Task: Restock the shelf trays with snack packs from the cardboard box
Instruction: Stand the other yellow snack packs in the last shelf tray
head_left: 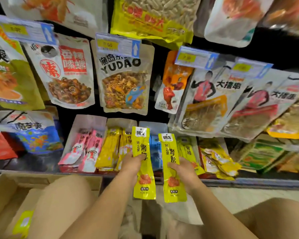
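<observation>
left hand (pixel 134 161) closed around the middle of a long yellow snack pack (pixel 143 163), thumb across its front face, pack upright with its top end above the hand and its bottom end hanging below the wrist. right hand (pixel 181 167) clamped the same way on a second yellow pack (pixel 173 167), also upright, just beside the first; the two packs run parallel, a narrow gap between them, not touching.

landmark: the yellow tray row (pixel 114 150) on the lowest shelf. both held packs sit in front of that row and slightly to its right, the left-hand pack overlapping its right edge in view. to the left of the row, pink packs (pixel 84 150) standing in their own tray. to the right of it, behind the held packs, a blue pack (pixel 155 152), then more yellow packs (pixel 188 150), then a loose pile of yellow-and-red packs (pixel 216 161).

above the row, larger pouches hang on pegs, one printed "yudao" (pixel 123 80).

below and left of the row, the cardboard box (pixel 5 192) sits on the floor, open, one yellow pack (pixel 22 223) visible inside near its lower edge. the person's bare knees frame the bottom of the view.
</observation>
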A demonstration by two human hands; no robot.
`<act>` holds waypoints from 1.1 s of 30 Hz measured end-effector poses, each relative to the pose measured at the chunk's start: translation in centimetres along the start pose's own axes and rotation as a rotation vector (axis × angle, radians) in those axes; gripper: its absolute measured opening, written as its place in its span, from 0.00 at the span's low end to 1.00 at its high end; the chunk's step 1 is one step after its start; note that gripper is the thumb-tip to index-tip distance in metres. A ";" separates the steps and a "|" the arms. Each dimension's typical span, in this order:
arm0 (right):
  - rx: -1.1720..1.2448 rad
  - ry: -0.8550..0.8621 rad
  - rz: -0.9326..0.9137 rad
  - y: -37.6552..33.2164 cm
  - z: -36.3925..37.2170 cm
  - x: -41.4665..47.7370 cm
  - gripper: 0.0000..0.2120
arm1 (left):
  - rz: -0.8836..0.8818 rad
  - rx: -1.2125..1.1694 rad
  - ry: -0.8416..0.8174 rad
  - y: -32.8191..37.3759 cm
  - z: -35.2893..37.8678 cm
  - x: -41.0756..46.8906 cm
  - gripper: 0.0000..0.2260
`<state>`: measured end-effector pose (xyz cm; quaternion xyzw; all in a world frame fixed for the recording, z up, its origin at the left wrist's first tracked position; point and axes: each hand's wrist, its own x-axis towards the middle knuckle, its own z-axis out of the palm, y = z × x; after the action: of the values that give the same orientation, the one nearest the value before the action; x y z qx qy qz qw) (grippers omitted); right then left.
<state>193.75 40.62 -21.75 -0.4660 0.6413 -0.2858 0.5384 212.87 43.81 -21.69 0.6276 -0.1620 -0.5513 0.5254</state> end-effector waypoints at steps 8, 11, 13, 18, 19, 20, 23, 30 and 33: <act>0.147 0.182 0.123 4.1 -7.2 0.9 0.08 | -0.083 0.072 -0.036 -2.9 7.7 0.7 0.18; 0.196 0.229 0.127 5.7 -9.5 2.0 0.07 | -0.147 0.123 -0.051 -4.3 10.5 1.2 0.08; 0.230 0.259 0.138 6.5 -11.1 2.8 0.09 | -0.152 0.139 -0.064 -5.3 12.3 2.1 0.11; 0.297 0.286 0.135 7.8 -14.7 5.0 0.07 | -0.171 0.162 -0.100 -6.5 16.4 4.6 0.09; 0.301 0.290 0.136 7.9 -15.4 5.5 0.07 | -0.173 0.162 -0.089 -6.4 17.1 5.0 0.09; 0.303 0.298 0.136 8.0 -16.0 5.9 0.07 | -0.172 0.150 -0.086 -6.4 17.9 5.5 0.07; 0.317 0.303 0.121 8.2 -17.4 7.0 0.07 | -0.188 0.177 -0.072 -6.6 20.3 6.8 0.04; 0.315 0.317 0.106 9.6 -19.3 10.7 0.06 | -0.118 0.354 -0.104 -8.2 25.6 11.7 0.20; 0.335 0.299 0.094 10.2 -19.7 11.5 0.11 | -0.069 0.418 -0.051 -8.6 26.8 13.5 0.26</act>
<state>172.14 31.69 -30.43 -0.2924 0.6786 -0.4288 0.5198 191.07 23.79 -31.63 0.7139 -0.2646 -0.5390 0.3602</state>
